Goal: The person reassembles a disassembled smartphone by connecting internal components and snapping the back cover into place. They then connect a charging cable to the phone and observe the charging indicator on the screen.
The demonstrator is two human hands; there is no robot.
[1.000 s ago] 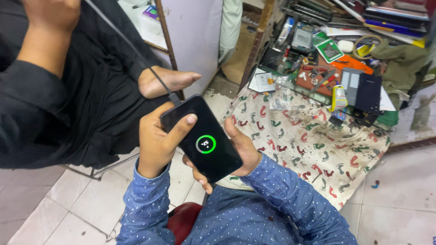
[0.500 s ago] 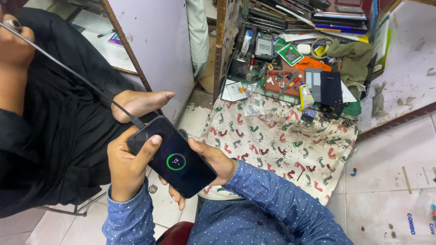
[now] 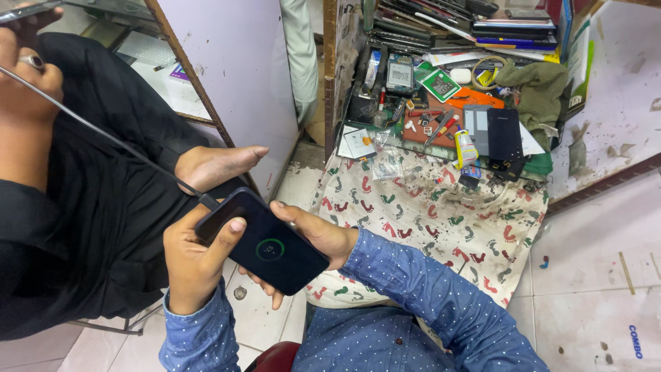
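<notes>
While we look down from the head camera, we hold a black phone in both hands above the tiled floor, in front of our lap. Our left hand wraps the phone's upper-left end, fingers clenched behind it and the thumb lying across the dark glass. Our right hand cradles the phone from beneath, fingers curled under the lower edge and grasping it. The screen shows a small green ring on black. A dark cable is plugged into the phone's upper-left end and runs up and left toward the hand of another person, seated in black clothes, whose bare foot rests just beyond the phone. Ahead of us lies a pale cloth with red and green footprint marks. Behind the cloth sits a low counter crowded with small tools, circuit boards, an orange mat and flat dark panels. Both our sleeves are blue with white dots.
</notes>
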